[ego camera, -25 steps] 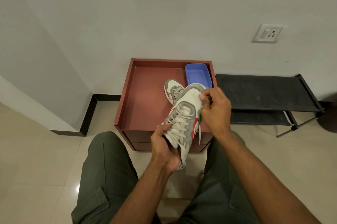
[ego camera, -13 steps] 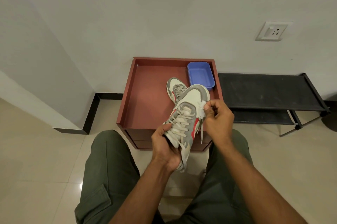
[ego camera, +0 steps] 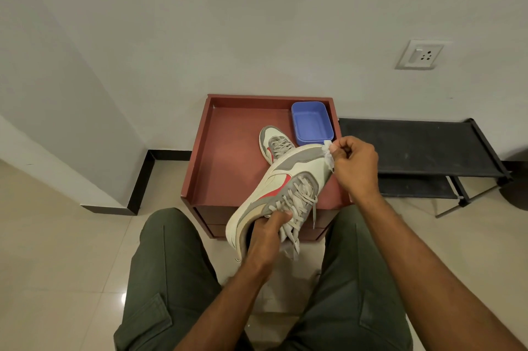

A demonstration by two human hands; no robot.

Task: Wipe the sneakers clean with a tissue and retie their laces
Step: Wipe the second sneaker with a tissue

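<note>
You sat with both knees in green trousers (ego camera: 171,279) over the tiled floor. Your left hand (ego camera: 264,239) reached into the collar of the near sneaker (ego camera: 281,190), its grip closed on the heel end with the thumb across the loose laces (ego camera: 300,208). That sneaker was held tilted above the front edge of the red bench (ego camera: 228,156), side panel up, toe pointing away and to the right. Your right hand (ego camera: 353,163) pinched a crumpled white tissue (ego camera: 328,155) against the toe. Beyond, the second sneaker (ego camera: 274,142) lay flat on the bench, just beside a blue tub (ego camera: 311,122) in the far right corner. A black rack (ego camera: 414,145) stood to the right
</note>
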